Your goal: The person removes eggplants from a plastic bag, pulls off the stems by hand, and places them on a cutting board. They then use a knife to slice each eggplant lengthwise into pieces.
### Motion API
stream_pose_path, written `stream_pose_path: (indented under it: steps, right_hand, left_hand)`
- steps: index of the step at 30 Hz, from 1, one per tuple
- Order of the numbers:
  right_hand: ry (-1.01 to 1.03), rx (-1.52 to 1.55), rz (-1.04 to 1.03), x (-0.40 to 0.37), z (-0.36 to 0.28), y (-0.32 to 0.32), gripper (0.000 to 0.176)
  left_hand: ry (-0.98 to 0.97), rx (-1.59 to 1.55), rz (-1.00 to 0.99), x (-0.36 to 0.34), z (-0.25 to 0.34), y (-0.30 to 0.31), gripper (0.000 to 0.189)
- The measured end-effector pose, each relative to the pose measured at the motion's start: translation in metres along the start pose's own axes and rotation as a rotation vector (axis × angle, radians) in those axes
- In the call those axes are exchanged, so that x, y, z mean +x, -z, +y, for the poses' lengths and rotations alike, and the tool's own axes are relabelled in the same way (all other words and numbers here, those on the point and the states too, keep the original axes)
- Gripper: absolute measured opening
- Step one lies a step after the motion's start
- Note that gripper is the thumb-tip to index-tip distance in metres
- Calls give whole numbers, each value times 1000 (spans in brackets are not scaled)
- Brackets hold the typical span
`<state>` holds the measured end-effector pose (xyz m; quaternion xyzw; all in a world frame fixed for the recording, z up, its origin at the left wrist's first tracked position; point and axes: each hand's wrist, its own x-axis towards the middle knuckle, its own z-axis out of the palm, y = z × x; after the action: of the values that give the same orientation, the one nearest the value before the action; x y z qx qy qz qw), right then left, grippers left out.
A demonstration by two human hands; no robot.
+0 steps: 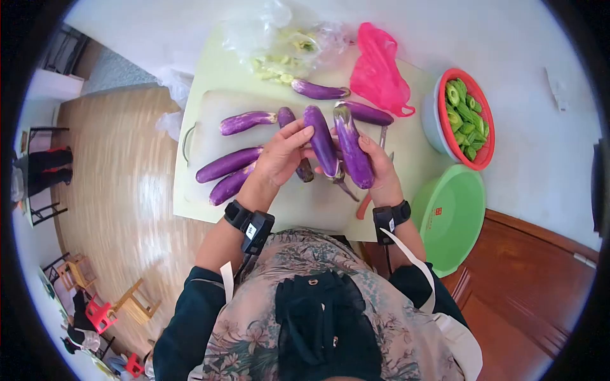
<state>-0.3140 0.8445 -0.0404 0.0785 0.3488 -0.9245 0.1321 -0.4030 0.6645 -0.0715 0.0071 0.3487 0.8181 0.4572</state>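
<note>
My left hand (281, 156) is closed round a purple eggplant (321, 140), whose stem end points down toward me. In my right hand (379, 166) is another eggplant (356, 152), stem end up, just beside the first. Both are held above a white cutting board (216, 109). A darker-ended eggplant (304, 170) lies partly hidden behind my left hand. More eggplants (248, 122) rest on the board's left part, and others (319, 90) lie beyond its far edge. A knife with an orange handle (364, 206) lies near my right wrist.
A pink plastic bag (380, 70) and a clear bag (279, 41) with pale green pieces lie at the back. On the right are a red basket (490, 120) of cut green vegetables and a green basin (454, 222). Stools and people appear far left.
</note>
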Motion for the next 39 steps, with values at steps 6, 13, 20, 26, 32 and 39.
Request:
stream_pose_path:
  steps: [6, 13, 20, 26, 32, 39]
  right_hand:
    - [-23, 42, -40, 8, -1, -12, 57]
    - [-75, 77, 55, 12, 1, -12, 53]
    - [-117, -9, 16, 16, 5, -12, 46]
    - [-70, -64, 33, 21, 6, -26, 55]
    - [-55, -107, 33, 24, 10, -27, 65]
    - [-21, -144, 69, 25, 14, -22, 64]
  left_hand:
    - [-200, -162, -32, -17, 6, 15, 36]
    - [-279, -346, -28, -26, 4, 34, 43]
    - [-197, -602, -87, -30, 0, 41, 45]
    - [-195, -650, -104, -31, -2, 44, 45]
    - [-205, -618, -67, -33, 2, 41, 46]
    - [-208, -644, -104, -31, 1, 43, 46]
